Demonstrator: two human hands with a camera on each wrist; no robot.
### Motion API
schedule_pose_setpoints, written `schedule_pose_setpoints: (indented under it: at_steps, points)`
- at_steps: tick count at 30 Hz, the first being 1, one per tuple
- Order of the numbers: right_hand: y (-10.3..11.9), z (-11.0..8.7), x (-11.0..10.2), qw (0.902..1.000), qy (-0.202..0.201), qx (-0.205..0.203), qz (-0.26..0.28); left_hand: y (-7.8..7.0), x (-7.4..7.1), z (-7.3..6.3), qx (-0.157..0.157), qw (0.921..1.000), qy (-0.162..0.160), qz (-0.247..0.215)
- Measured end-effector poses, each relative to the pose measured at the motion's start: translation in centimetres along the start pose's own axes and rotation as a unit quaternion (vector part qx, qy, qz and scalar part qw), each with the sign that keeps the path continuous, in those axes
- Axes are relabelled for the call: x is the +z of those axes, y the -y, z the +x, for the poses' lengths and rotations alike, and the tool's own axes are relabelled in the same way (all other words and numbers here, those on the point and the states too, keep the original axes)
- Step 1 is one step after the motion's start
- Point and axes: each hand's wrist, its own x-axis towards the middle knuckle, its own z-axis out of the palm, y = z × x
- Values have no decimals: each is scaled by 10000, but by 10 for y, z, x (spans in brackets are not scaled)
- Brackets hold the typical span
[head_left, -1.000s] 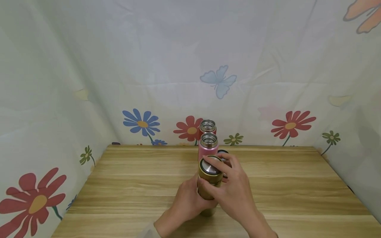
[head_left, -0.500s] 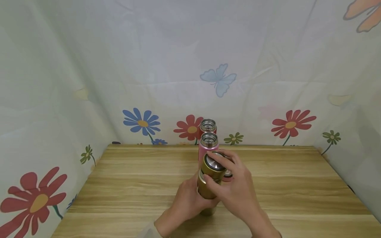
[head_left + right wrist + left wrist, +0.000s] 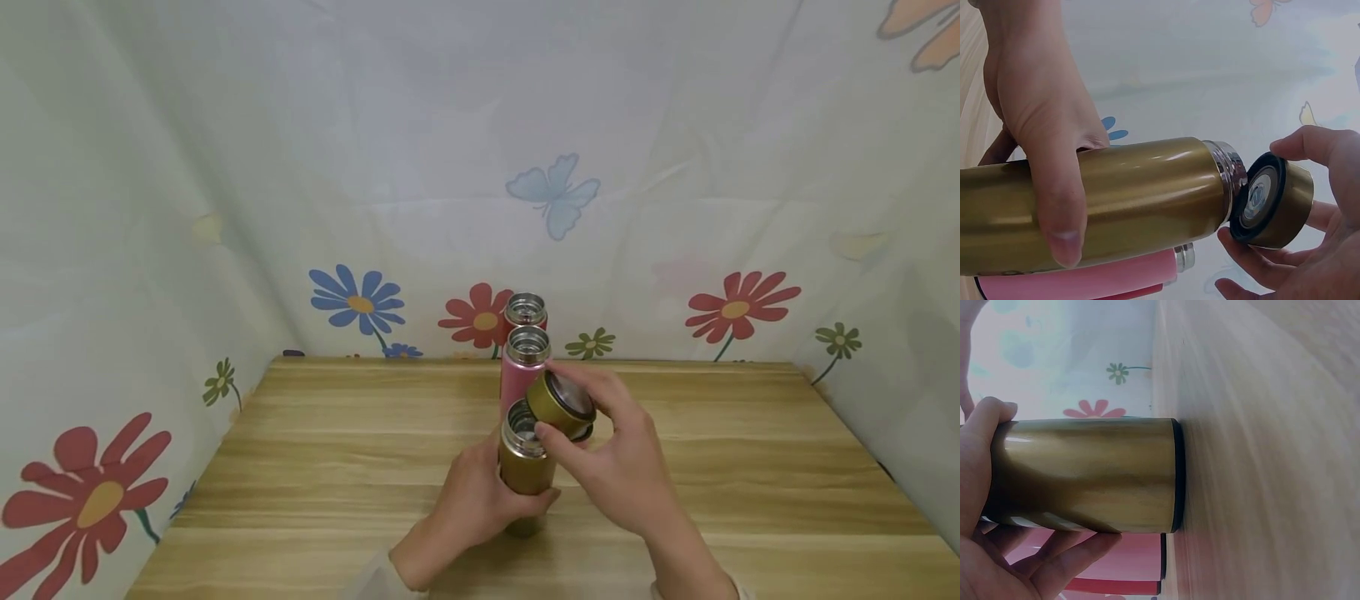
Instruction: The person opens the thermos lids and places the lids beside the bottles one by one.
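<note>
A gold thermos flask stands upright on the wooden table, its steel mouth uncovered. My left hand grips it round the middle, thumb across the front. My right hand pinches the gold lid between thumb and fingers, tilted just above and right of the mouth. In the right wrist view the dark inner side of the lid faces the steel neck, very near it. Behind the gold flask stand a pink flask and a red flask, both without lids, in one line.
The wooden table reaches back to a pale cloth backdrop printed with flowers and butterflies. Cloth also hangs at both sides. Behind my right hand, part of a dark-rimmed round thing shows, mostly hidden by the hand and the lid.
The lid has come off the gold flask: my right hand has lifted it and tilted it to the right, baring the mouth. My left hand keeps its grip in the same place.
</note>
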Motion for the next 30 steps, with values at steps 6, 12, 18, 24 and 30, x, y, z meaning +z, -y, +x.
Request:
schedule_pose_setpoints:
  at_steps: [6,12,18,24,30]
  points:
    - [-2,3,-8,9985,357,309,277,-2,-2,0,-135,9997,124,-137]
    - [-5,7,-17,9939,638,474,769,-4,-4,1,-346,9984,268,-358]
    - [-9,9,-25,9831,902,590,1480,-5,-5,1,-472,9970,358,-494]
    - [-11,11,-32,9774,1067,831,1628,-5,-5,1,-497,9968,366,-514]
    - [-13,12,-34,9777,1086,903,1557,-5,-6,1,-507,9967,352,-534]
